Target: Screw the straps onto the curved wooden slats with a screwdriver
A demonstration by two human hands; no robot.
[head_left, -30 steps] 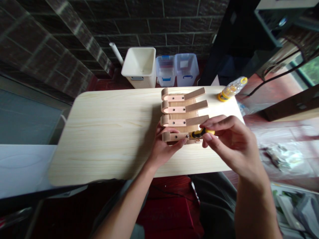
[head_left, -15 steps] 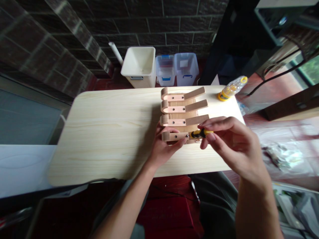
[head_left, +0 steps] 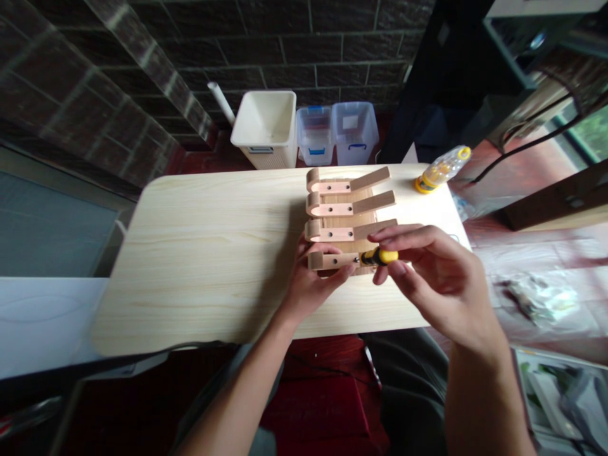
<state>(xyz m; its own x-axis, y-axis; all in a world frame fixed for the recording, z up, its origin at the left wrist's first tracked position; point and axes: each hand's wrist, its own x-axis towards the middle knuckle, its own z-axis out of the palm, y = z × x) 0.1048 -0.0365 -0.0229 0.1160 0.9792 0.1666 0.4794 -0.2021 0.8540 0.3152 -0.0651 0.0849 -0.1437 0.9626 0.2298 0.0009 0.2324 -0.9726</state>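
Observation:
A wooden hook rack lies on the table, with several curved hooks screwed across its board. My left hand is closed around the nearest hook's curved end and the board edge, thumb beside the screw. Between the fingertips of my right hand is a short yellow and black screwdriver. Its tip meets or nearly meets that screw, which stands a little proud of the wood. Dark screw heads show in the other hooks. The far part of the nearest hook is hidden behind the screwdriver and my right hand.
On the pale table, a clear bottle-shaped container with a yellow base stands at the back right. Beyond the far edge are a cream bin and two clear plastic boxes. A dark brick wall rises behind.
My right hand has shifted slightly left, and the screwdriver has tilted so its yellow end shows more. My left hand and the hook rack have stayed in place.

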